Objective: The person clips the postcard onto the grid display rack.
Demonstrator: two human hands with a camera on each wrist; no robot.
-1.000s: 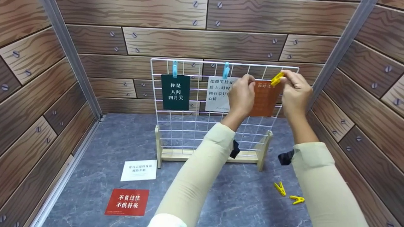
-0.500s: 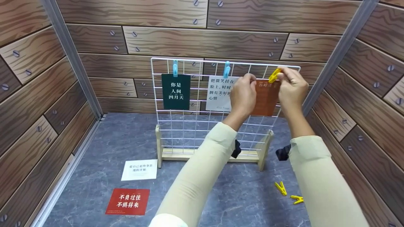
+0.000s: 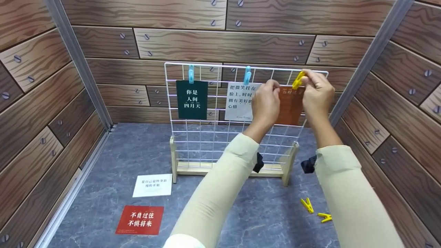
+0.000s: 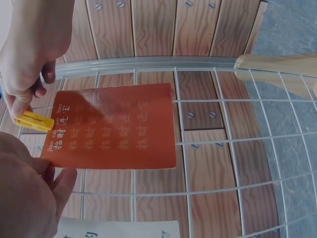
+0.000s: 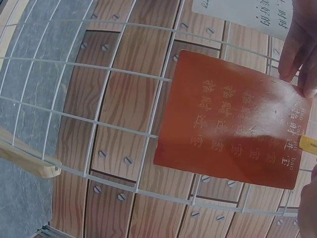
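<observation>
My left hand (image 3: pixel 266 103) pinches the upper left corner of an orange-red card (image 3: pixel 291 106) against a white wire grid. In the left wrist view, thumb and finger meet at that corner of the card (image 4: pixel 114 129). My right hand (image 3: pixel 317 93) pinches a yellow clothespin (image 3: pixel 298 80) by its handle end. Its tip overlaps the middle of the card's top edge, as the clothespin (image 5: pixel 308 144) also shows in the right wrist view. To the left, a white card (image 3: pixel 239 103) hangs from a blue clothespin (image 3: pixel 247 75), partly hidden behind my left hand.
A dark green card (image 3: pixel 192 100) hangs at left from another blue clothespin (image 3: pixel 191 74). The grid stands on a wooden base (image 3: pixel 193 170). A white card (image 3: pixel 152 185) and a red card (image 3: pixel 139 220) lie at left; two yellow clothespins (image 3: pixel 307 205) lie at right.
My right hand has moved left and slightly up, bringing the yellow clothespin from the card's right corner toward the middle of its top edge. My left hand stays nearly still on the card.
</observation>
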